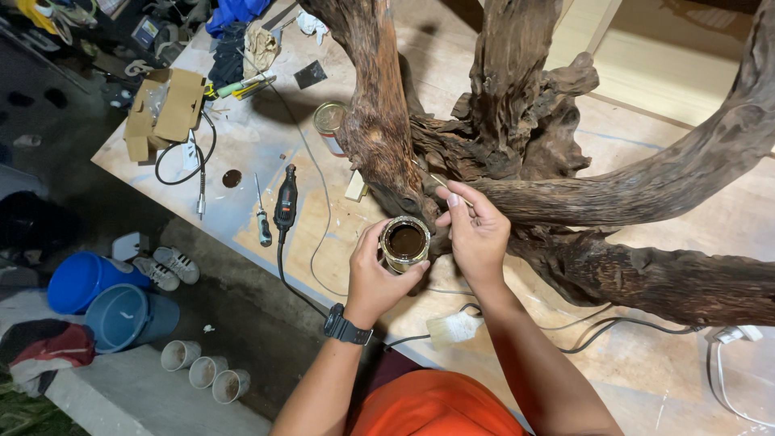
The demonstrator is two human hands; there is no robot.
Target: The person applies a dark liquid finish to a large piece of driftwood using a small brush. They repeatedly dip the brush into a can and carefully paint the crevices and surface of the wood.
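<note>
While your left hand (373,278) cups one open tin (404,243) of dark brown stain beside the driftwood (517,137), your right hand (476,234) pinches one thin brush (442,182).

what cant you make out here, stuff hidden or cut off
- Brush: head view shows only a thin handle; the right hand and driftwood hide its tip.
- Can: left hand wraps it, hiding the side; the dark liquid's depth is unclear.
- Second can: partly behind a driftwood limb.
- Driftwood: cut off by the top and right edges.
- Clutter at top left: too small to identify.
</note>
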